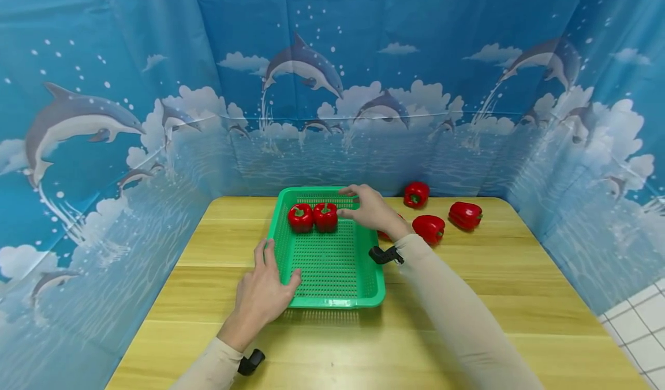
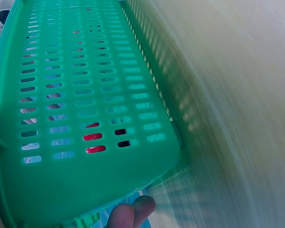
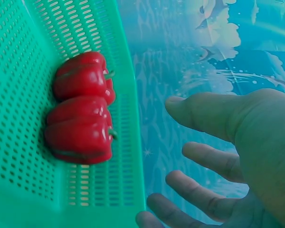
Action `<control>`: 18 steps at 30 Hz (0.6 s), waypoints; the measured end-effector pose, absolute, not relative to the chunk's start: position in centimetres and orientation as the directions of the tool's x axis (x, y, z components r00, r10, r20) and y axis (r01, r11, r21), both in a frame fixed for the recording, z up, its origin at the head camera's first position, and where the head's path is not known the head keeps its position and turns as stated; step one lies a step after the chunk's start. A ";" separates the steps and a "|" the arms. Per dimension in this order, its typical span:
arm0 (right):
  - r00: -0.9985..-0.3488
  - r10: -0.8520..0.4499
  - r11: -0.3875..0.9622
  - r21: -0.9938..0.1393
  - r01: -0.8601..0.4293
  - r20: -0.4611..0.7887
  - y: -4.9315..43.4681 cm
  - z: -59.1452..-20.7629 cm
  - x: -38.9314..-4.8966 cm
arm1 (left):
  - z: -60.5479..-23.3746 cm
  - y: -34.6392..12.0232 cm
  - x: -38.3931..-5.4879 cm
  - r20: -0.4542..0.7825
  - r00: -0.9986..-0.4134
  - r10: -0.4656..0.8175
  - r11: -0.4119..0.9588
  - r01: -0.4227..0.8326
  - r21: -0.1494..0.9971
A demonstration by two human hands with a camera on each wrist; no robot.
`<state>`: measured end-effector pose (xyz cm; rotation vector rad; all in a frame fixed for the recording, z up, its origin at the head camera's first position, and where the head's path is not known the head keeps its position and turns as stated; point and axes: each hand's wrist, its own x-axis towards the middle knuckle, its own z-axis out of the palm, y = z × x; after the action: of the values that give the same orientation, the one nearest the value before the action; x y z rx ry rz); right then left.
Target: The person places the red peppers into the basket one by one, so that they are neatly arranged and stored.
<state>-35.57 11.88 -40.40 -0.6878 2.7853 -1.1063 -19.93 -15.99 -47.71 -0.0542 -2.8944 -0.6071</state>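
Note:
Two red bell peppers (image 1: 313, 217) with green stems sit side by side in the back left part of a green plastic basket (image 1: 378, 286). My right hand (image 1: 366, 206) hovers over the basket's back right rim, thumb and fingers spread, nothing between them. In the right wrist view, its fingertips are apart from the peppers (image 3: 80, 130). At the basket's front left corner is my left hand (image 1: 265, 289), its fingers along the outer left side and its thumb over the rim. Two of its fingertips (image 2: 133, 211) show beside the basket wall (image 2: 85, 185) in the left wrist view.
To the right of the basket, several more red bell peppers lie on the wooden table (image 1: 499, 297). One (image 1: 416, 194) is at the back edge, one (image 1: 428, 228) lies nearer and another (image 1: 465, 215) farther right. A blue dolphin-print curtain (image 1: 332, 153) hangs behind the table.

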 end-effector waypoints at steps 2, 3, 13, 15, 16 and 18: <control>-0.898 -0.426 0.644 -0.661 -0.385 0.109 12.3 -40.4 -35.5 | -47.7 -16.1 -19.9 0.187 -0.982 -0.004 0.916 0.071 0.395; -0.899 -0.424 0.644 -0.660 -0.387 0.114 12.5 -40.4 -35.4 | -47.7 -16.1 -19.9 0.188 -0.982 -0.005 0.916 0.071 0.395; -0.890 -0.432 0.648 -0.636 -0.419 0.146 15.3 -41.3 -35.3 | -47.5 -16.1 -19.8 0.184 -0.983 -0.009 0.915 0.066 0.397; -0.893 -0.424 0.653 -0.634 -0.415 0.148 15.8 -41.5 -35.3 | -47.5 -16.0 -19.8 0.188 -0.982 -0.008 0.916 0.068 0.394; -0.895 -0.420 0.658 -0.629 -0.414 0.150 16.1 -41.5 -35.3 | -47.6 -16.0 -19.8 0.188 -0.982 -0.007 0.917 0.069 0.394; -0.900 -0.409 0.668 -0.624 -0.406 0.148 16.6 -41.5 -35.3 | -47.6 -16.0 -19.8 0.193 -0.981 -0.006 0.918 0.071 0.390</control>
<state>-35.35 16.60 -41.49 -0.7002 2.8642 -1.0694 -19.81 -16.02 -47.59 -0.0499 -2.8884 -0.5983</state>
